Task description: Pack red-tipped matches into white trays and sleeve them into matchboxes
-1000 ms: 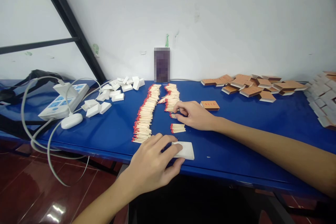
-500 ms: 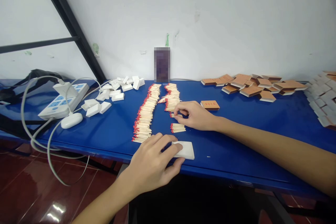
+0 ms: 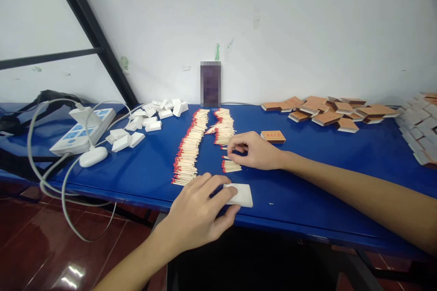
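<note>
My left hand [image 3: 205,211] rests at the table's front edge, its fingers and thumb closed around a white matchbox tray [image 3: 243,194]. Part of the tray is covered by the fingers. Just beyond it, my right hand [image 3: 254,150] bends over loose matches, thumb and index finger pinched at a red-tipped match [image 3: 224,148]; how many matches are between the fingertips is hidden. A small group of matches [image 3: 232,166] lies below these fingertips. Behind the hand runs the short row of matches [image 3: 224,129], and left of it a longer row of matches [image 3: 191,148].
White trays [image 3: 148,113] are heaped at the back left, beside a power strip [image 3: 77,132] with cables. One orange matchbox sleeve [image 3: 273,136] lies right of my right hand. More sleeves [image 3: 327,113] are piled farther back. A stack of boxes [image 3: 421,127] stands at the far right.
My right hand's fingers have shifted slightly at the matches. Matches from under the fingertips have moved nearer the small group, which looks larger. My left hand and the tray have stayed in place.
</note>
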`<state>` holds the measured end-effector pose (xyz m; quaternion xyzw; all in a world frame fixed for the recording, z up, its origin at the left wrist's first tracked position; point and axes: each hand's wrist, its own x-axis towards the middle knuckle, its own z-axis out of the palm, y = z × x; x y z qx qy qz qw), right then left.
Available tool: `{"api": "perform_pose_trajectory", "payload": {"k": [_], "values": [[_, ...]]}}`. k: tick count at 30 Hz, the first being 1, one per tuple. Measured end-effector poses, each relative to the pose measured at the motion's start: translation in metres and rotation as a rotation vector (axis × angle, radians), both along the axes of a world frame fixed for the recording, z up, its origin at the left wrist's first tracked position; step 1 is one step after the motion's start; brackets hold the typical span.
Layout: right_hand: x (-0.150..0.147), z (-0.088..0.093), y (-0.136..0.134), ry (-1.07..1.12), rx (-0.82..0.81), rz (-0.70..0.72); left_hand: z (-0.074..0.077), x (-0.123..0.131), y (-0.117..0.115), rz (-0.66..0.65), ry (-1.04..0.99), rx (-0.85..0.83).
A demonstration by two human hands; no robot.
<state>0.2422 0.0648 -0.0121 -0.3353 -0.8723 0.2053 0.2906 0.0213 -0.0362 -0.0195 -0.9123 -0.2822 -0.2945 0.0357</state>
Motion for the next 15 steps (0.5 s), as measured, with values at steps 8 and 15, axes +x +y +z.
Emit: {"api": "perform_pose_trajectory", "payload": {"k": [8, 15], "values": [[-0.0042, -0.0011, 0.003, -0.014, 0.084, -0.213, -0.0008, -0.0002, 0.0004, -0.005, -0.006, -0.007], [-0.0043, -0.0007, 0.0032, -0.044, 0.054, -0.195, -0.0003, -0.0002, 0.0002, -0.008, -0.002, -0.021]]}}
